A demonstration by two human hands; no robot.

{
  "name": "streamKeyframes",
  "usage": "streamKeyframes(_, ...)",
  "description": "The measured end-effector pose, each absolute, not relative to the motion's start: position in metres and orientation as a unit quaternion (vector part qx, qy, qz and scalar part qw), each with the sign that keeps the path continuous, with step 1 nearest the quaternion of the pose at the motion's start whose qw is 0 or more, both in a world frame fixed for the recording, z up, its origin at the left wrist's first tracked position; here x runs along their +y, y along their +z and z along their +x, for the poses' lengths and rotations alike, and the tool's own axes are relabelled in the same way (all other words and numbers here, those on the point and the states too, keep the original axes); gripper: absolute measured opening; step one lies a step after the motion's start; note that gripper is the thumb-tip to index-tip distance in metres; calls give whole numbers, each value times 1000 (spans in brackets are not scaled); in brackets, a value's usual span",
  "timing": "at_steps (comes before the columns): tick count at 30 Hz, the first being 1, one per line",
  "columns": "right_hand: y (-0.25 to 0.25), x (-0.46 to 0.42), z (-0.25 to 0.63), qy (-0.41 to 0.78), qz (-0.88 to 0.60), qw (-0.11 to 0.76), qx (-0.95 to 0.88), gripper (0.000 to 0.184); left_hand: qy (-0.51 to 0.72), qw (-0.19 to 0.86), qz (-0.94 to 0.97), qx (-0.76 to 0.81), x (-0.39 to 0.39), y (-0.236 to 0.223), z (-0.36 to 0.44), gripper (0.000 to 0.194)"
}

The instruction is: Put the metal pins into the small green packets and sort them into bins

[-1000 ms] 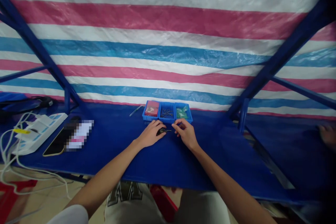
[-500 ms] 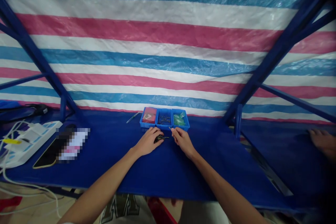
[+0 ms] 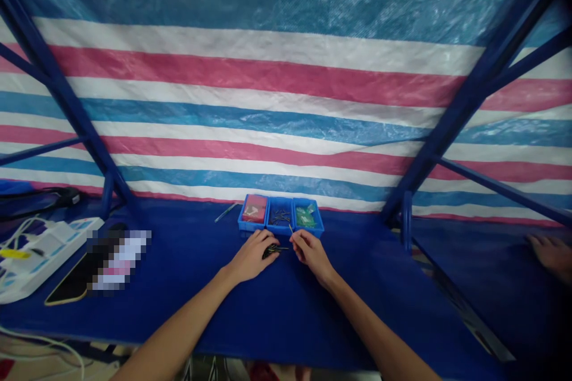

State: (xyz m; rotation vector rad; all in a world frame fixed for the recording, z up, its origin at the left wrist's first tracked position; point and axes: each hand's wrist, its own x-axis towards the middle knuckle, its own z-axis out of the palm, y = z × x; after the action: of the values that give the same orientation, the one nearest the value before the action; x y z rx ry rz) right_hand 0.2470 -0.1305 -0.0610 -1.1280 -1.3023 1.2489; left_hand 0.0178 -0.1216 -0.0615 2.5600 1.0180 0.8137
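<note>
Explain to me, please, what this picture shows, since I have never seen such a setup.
There is no machine: a head-worn camera looks forward and down at its wearer's bare hands. The left hand rests over a bunch of thin pieces; the right hand pinches one thin piece. Beyond them on the blue table stand three bins holding, left to right, something red, loose dark pieces and something green. A phone and power strip lie at left; another person's hand shows at right. Behind hangs a striped sheet.

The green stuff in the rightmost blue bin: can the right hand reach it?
Probably yes: the right hand is near and nothing visibly blocks the green stuff, though its fingers pinch a thin piece.
</note>
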Motion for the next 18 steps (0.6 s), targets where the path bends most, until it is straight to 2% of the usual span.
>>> streamKeyframes(10, -53, -122, 238, 487, -412, 498, -587, 38, 284, 139, 881, 352, -122, -60, 19, 15)
streamKeyframes(12, -54, -125, 240, 428, -419, 490, -633, 35, 286, 145, 880, 351, -121, -60, 19, 14)
streamKeyframes(14, -57, -129, 243, 319, -447, 470, -691, 26, 286, 149, 878, 355, -121, -60, 19, 13)
streamKeyframes(18, -65, -137, 246, 166, -475, 377, -777, 11, 286, 155, 876, 357, -122, -60, 18, 14)
